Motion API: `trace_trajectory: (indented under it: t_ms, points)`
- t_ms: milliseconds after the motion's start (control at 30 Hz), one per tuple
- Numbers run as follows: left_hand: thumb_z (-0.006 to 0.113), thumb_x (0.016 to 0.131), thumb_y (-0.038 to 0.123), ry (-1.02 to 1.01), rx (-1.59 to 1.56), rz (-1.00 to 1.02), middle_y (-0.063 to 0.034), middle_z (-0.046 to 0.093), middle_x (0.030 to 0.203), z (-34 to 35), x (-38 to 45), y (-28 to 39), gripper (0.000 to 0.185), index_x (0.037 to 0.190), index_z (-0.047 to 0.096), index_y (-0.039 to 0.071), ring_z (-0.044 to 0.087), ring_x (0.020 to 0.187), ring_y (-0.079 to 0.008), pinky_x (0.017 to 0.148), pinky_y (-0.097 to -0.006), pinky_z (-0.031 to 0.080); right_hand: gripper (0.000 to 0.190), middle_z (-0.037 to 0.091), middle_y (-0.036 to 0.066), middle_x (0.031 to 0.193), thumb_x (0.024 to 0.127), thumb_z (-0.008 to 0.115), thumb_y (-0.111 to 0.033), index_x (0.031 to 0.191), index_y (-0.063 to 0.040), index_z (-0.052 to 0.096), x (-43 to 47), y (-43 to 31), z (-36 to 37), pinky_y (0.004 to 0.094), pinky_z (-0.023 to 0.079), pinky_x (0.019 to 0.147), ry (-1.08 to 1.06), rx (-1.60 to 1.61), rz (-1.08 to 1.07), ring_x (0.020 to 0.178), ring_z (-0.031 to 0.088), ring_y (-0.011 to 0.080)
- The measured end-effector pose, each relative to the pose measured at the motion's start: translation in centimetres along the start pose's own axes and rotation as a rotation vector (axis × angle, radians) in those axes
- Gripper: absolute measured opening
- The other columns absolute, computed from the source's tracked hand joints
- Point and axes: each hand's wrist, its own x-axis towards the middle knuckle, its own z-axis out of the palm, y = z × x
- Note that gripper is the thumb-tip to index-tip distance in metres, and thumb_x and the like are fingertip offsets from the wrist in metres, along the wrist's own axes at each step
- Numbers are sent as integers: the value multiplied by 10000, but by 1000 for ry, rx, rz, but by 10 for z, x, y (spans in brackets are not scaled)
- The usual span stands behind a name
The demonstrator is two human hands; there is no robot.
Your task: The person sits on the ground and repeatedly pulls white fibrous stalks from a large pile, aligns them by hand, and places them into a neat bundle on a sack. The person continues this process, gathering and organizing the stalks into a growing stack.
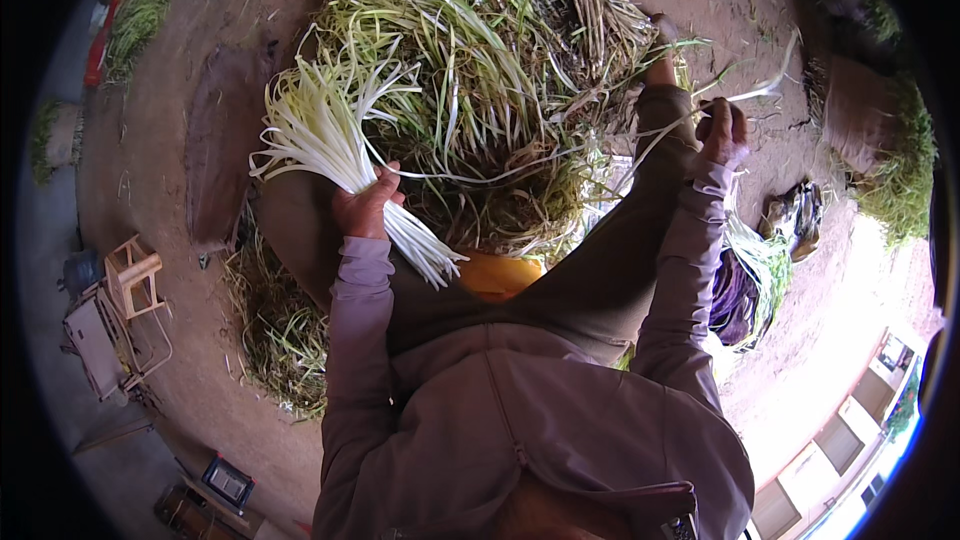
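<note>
My left hand (369,200) is closed round a bunch of long pale garlic-chive-like stalks (334,127), with white ends pointing down toward my lap and yellowish leaf ends fanned out up and left. My right hand (724,133), past my right knee, has its fingers curled on thin leafy strands (701,109); the exact grip is partly hidden. Between my legs lies a large heap of green and yellowed stalks (480,82), with brown, soiled ends among them. One long pale strand crosses the front of the heap.
Stalks with green leaves (761,270) lie on dark material outside my right leg. A crumpled dark bag (795,217) sits nearby. More plant litter (281,330) is at my left. Beyond it stand a small wooden stool (133,277) and a folding chair (97,341). Something orange (499,276) shows under me.
</note>
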Motion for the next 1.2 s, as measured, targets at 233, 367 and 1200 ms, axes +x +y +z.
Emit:
trace_trajectory:
  t_ms: [233,367,1200]
  points:
    - [682,720,-29,-172,-49,-46,-192,637,945,12,-10,7,387,1076,529,-13,615,634,-151,528,-259,530,159,621,28,710,866,611,-169,874,-12,583,-103,-26,118,223,433,529,-617,-47,79,588,538,88]
    - [707,742,42,-328,-74,-124,-161,651,867,16,-16,13,301,985,530,29,643,641,-184,519,-261,502,189,642,125,700,797,643,-200,857,-25,607,-155,-18,166,333,502,575,-828,-245,-117,598,622,227]
    - [710,710,38,-259,-188,-190,-162,652,816,7,-14,9,313,957,520,16,655,727,-262,568,-330,518,100,570,0,684,846,614,-106,869,-8,615,-221,8,79,221,418,564,-1288,16,693,624,502,51]
